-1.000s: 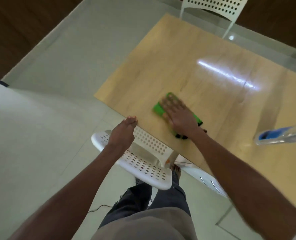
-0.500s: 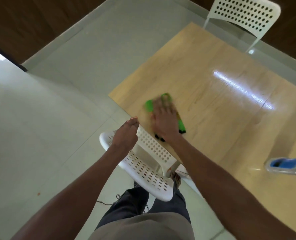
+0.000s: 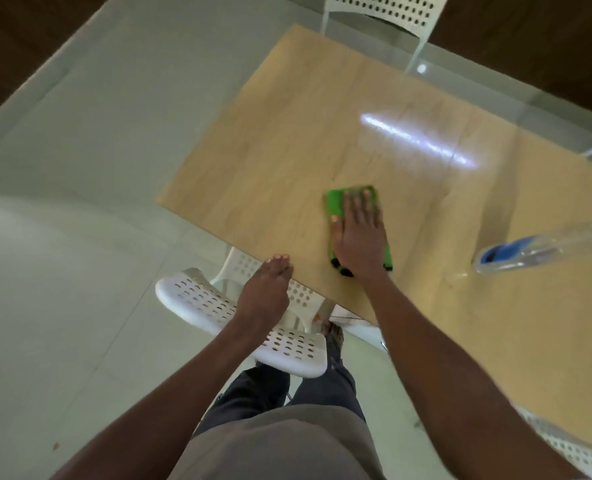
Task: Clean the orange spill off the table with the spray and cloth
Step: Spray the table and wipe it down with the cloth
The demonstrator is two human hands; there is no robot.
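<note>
A green cloth [image 3: 334, 202] lies flat on the light wooden table [image 3: 287, 140] near its front edge. My right hand [image 3: 358, 233] presses down on the cloth with straight, spread fingers and covers most of it. My left hand [image 3: 265, 292] rests on the table's front edge, fingertips on the top. A clear spray bottle with a blue head [image 3: 544, 251] stands on the table to the right, apart from both hands. No orange spill shows on the tabletop.
A white perforated chair [image 3: 225, 317] is tucked under the table's front edge, below my left hand. Another white chair [image 3: 384, 8] stands at the far side. More white chair parts show at the right [image 3: 575, 452]. Pale tiled floor lies to the left.
My right hand has slid the cloth to the right and further onto the table, away from the front-left corner. My left hand stays on the table edge.
</note>
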